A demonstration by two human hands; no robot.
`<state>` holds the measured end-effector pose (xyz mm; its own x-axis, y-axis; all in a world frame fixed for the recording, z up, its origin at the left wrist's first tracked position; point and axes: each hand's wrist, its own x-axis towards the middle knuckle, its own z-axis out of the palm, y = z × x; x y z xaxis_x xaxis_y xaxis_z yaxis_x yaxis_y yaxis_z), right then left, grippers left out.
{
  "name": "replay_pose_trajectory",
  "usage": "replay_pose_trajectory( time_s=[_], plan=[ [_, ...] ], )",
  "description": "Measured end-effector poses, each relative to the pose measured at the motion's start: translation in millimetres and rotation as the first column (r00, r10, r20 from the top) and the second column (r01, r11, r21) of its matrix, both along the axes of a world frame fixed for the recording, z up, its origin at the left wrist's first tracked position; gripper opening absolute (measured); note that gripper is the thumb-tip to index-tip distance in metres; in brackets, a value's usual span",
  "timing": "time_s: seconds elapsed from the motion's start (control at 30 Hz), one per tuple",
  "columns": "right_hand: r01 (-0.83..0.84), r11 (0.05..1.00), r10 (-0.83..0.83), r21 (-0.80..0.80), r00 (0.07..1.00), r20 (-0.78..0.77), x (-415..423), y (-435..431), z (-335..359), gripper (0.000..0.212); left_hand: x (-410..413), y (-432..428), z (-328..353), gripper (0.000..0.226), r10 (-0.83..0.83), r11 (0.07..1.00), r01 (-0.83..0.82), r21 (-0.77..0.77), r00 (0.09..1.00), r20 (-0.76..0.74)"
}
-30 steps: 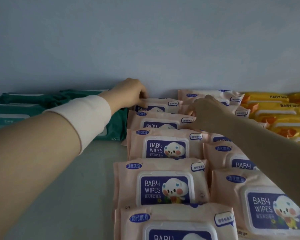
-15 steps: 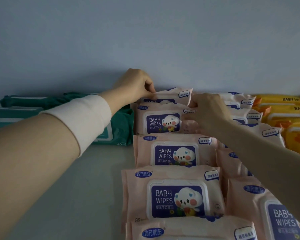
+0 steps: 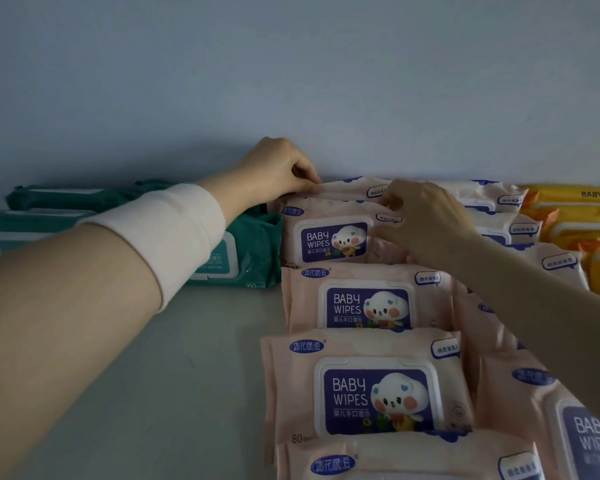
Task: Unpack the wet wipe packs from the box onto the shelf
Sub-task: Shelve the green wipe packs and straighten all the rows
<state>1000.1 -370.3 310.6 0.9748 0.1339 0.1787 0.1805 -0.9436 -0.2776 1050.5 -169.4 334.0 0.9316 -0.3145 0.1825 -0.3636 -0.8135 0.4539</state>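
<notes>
Both hands [image 3: 278,168] [image 3: 426,216] pinch the rearmost pink pack [image 3: 347,191]

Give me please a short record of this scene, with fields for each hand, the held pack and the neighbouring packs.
left hand: pinches the left corner of the rear pink pack
right hand: grips the same pack at its right side
rear pink pack: behind the other pink packs, by the wall
green packs: left of the pink packs
yellow packs: far right
</notes>
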Motion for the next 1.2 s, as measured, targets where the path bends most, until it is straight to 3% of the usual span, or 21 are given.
replay_pose_trajectory(
  time_s=[0.1, 0.17, 0.27, 0.43, 0.57, 0.67, 0.77, 0.97, 1.2],
  plan=[
    [-0.004, 0.999, 0.002, -0.039, 0.998, -0.057, 0.1, 4.1, -4.6, 0.065, 1.4, 0.1, 0.3, 0.026, -0.008, 1.000, 0.008, 0.003, 1.000, 0.005],
    [0.025, 0.999, -0.027, -0.031, 0.998, -0.050, 1.4, 7.0, -9.0, 0.059, 2.3, 0.1, 0.7, 0.026, -0.016, 1.000, 0.016, 0.010, 1.000, 0.010],
    [0.034, 0.999, -0.035, 0.034, 0.999, 0.024, 2.1, 5.2, -12.8, 0.028, 3.5, -0.6, 0.9, 0.024, -0.023, 0.999, 0.022, 0.023, 0.999, 0.034],
    [0.072, 0.996, -0.071, 0.051, 0.997, -0.017, 4.8, 8.6, -8.4, 0.044, 4.8, -1.1, 2.5, 0.025, -0.021, 0.998, 0.020, 0.059, 1.000, 0.013],
    [-0.017, 1.000, 0.017, 0.001, 0.995, -0.098, 9.0, 5.9, 2.3, 0.042, 1.8, -1.4, 6.7, 0.028, -0.031, 0.995, 0.033, 0.093, 0.999, -0.024],
    [-0.039, 0.984, 0.051, 0.171, 0.997, -0.066, 4.9, -5.2, 5.4, 0.026, -7.2, 0.1, 11.0, 0.050, -0.038, 0.998, 0.044, 0.042, 0.990, -0.135],
    [-0.018, 0.994, 0.023, 0.106, 0.999, -0.047, 2.7, -9.0, 4.2, 0.024, -15.4, 3.4, 13.4, 0.077, -0.064, 0.995, 0.081, 0.061, 0.970, -0.235],
    [0.068, 0.997, -0.067, 0.021, 0.997, -0.041, 12.7, -5.0, 0.3, 0.042, -10.6, 6.2, 4.2, 0.049, -0.104, 0.989, 0.119, 0.087, 0.981, -0.164],
    [0.046, 0.999, -0.046, -0.011, 0.998, -0.049, 10.1, -6.0, 0.8, 0.026, -9.4, 3.5, -1.1, 0.046, -0.115, 0.985, 0.127, 0.117, 0.988, -0.105]
  ],
)
